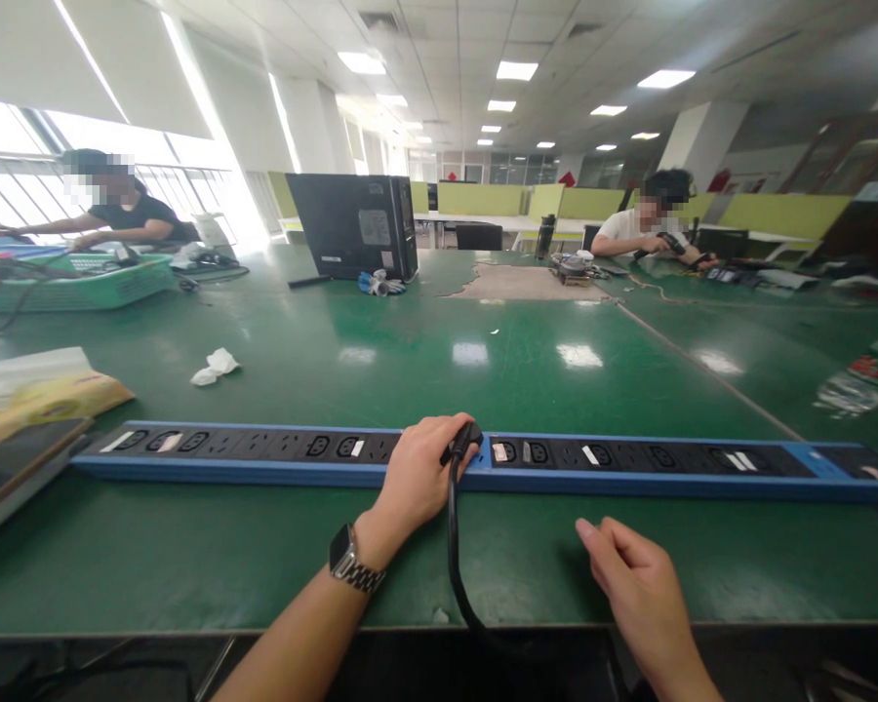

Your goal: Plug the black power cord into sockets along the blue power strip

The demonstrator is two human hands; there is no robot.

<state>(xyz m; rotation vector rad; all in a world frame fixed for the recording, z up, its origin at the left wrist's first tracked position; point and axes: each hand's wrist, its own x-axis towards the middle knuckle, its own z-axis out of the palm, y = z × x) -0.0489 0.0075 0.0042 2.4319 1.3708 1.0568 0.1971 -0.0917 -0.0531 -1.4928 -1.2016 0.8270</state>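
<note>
A long blue power strip with black sockets lies across the green table. At its middle, my left hand, a watch on its wrist, is closed around a black plug held at the strip's top face. How far the plug is seated in a socket cannot be made out. Its thick black cable hangs over the table's front edge. Above the table in front of the strip, to the right, my right hand has its fingers curled together, with nothing visible in them.
On the green table lie a crumpled tissue, a yellow packet and a tablet-like device at left. Farther back are a green basket, a black computer case and two people. A plastic bottle lies at right.
</note>
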